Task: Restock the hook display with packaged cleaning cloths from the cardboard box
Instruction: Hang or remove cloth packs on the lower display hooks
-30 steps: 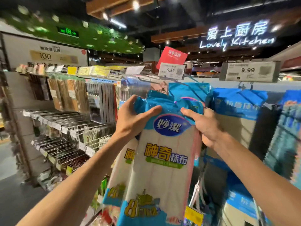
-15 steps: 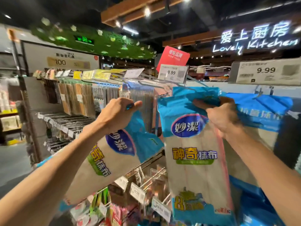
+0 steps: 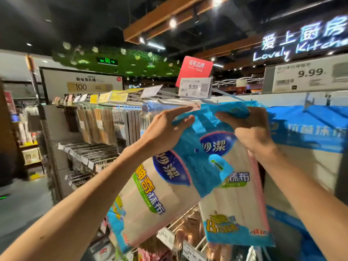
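Observation:
Two blue-and-white packs of cleaning cloths are raised at the hook display. My left hand (image 3: pixel 165 129) grips the blue top of the tilted pack (image 3: pixel 156 191), which slants down to the left. My right hand (image 3: pixel 252 130) pinches the blue header of the upright pack (image 3: pixel 237 200) just below the metal hook (image 3: pixel 222 93) with the 9.99 price tag (image 3: pixel 194 87). The tilted pack's top overlaps the upright one. The hang holes are hidden by my fingers. The cardboard box is out of view.
More blue cloth packs (image 3: pixel 308 132) hang to the right under another 9.99 tag (image 3: pixel 308 74). Left of my hands are hooks with chopstick packs (image 3: pixel 98 125) and wire pegs (image 3: pixel 88 149). Lower price tags (image 3: pixel 165 237) sit below the packs. An aisle floor lies at far left.
My left hand has swung its tilted pack to the right, up against the pack in my right hand. The right hand stays at the hook.

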`<state>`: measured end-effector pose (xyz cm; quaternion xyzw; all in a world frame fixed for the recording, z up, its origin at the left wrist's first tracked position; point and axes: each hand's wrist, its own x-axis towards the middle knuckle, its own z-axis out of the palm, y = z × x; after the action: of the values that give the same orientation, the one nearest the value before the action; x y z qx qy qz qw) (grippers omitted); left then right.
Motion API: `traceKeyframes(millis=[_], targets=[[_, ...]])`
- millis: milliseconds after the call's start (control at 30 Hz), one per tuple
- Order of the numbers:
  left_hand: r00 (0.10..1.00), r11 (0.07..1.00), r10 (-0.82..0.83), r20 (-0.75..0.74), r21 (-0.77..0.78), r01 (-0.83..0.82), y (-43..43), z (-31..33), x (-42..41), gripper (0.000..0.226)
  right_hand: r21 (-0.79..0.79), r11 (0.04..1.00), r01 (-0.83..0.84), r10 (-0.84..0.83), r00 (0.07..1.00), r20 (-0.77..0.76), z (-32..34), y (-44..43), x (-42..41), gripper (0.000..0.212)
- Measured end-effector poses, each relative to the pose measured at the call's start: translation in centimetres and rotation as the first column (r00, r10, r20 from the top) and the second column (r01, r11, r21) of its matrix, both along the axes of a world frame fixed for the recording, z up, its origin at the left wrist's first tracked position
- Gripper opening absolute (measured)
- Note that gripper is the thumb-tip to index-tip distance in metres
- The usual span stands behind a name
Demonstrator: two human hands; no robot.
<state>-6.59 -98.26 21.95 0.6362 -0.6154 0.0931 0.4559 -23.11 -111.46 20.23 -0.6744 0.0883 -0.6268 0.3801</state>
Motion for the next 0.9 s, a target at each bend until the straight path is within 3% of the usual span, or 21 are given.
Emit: traceKeyframes(millis=[67, 233, 300, 400, 500, 600, 767, 900], targets=[[1.000, 0.996, -0.008, 0.005, -0.084, 0.009, 0.1, 0.1, -0.2, 0.038, -0.011, 1.000, 0.010, -0.010, 1.000, -0.019, 0.3, 0.4, -0.2, 0.023], [0.998, 0.964, -0.046, 0.034, -0.260, 0.054, 0.7, 0.7, -0.2, 0.043, 0.067, 0.997, 0.022, -0.020, 1.000, -0.020, 1.2, 0.2, -0.3, 0.022], [0.996, 0.956, -0.046, 0.071, -0.288, 0.064, 0.7, 1.2, -0.4, 0.048, 0.019, 1.000, 0.017, -0.017, 0.999, -0.031, 1.7, 0.3, -0.2, 0.021], [0.995, 0.962, -0.053, 0.090, -0.263, 0.075, 0.6, 2.2, -0.7, 0.054, -0.074, 0.997, 0.013, -0.017, 0.998, -0.052, 2.3, 0.5, 0.4, 0.007], [0.994, 0.967, -0.089, 0.063, -0.235, 0.102, 0.5, 2.8, -0.7, 0.055, -0.095, 0.995, 0.043, -0.050, 0.996, -0.071, 3.0, 0.4, 1.0, 0.018], [0.989, 0.968, -0.143, 0.022, -0.207, 0.145, 0.6, 3.1, -0.8, 0.054, -0.110, 0.988, 0.104, -0.116, 0.987, -0.107, 3.6, 0.5, 1.0, 0.010], [0.986, 0.969, -0.169, -0.006, -0.182, 0.165, 0.4, 3.2, -0.9, 0.054, -0.030, 0.990, 0.135, -0.138, 0.979, -0.149, 4.4, 0.4, 1.5, 0.016], [0.989, 0.970, -0.150, 0.012, -0.192, 0.149, -0.3, 3.1, -1.0, 0.056, 0.005, 0.964, 0.267, -0.263, 0.951, -0.160, 4.6, 0.7, 2.1, 0.021]])
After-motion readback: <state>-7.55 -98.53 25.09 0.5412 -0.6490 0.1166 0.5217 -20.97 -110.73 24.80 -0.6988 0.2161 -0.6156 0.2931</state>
